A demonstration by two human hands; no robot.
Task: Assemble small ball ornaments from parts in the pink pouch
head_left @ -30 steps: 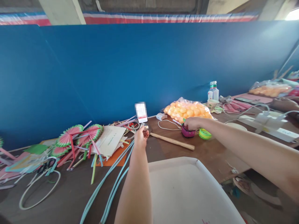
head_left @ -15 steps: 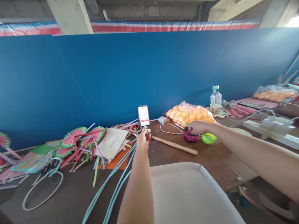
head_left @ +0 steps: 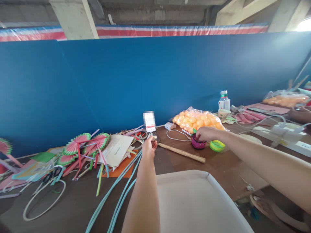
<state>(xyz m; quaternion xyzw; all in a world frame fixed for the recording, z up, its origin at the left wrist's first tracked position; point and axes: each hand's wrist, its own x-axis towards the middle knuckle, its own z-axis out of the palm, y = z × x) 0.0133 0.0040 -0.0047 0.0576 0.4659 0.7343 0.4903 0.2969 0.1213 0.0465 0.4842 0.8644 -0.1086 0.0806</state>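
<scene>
My left hand reaches out over the middle of the table, its fingers closed round a small shiny, silvery-gold thing whose kind I cannot make out. Over to the right, my right hand dips into a small purple container with a bit of green at its rim. The fingers there are bent down and pressed together; their tips and anything in them are hidden inside. A yellow-green round dish lies just right of the container. Between my hands is a wooden stick.
A white tray lies nearest me. Behind my right hand is a bag of orange balls. A phone leans against the blue partition. Pale blue strips, paper fans and scissors lie left; a power strip lies right.
Both hands stay almost where they were. My right hand's fingers sit slightly differently at the purple container, and the whole view has shifted a little.
</scene>
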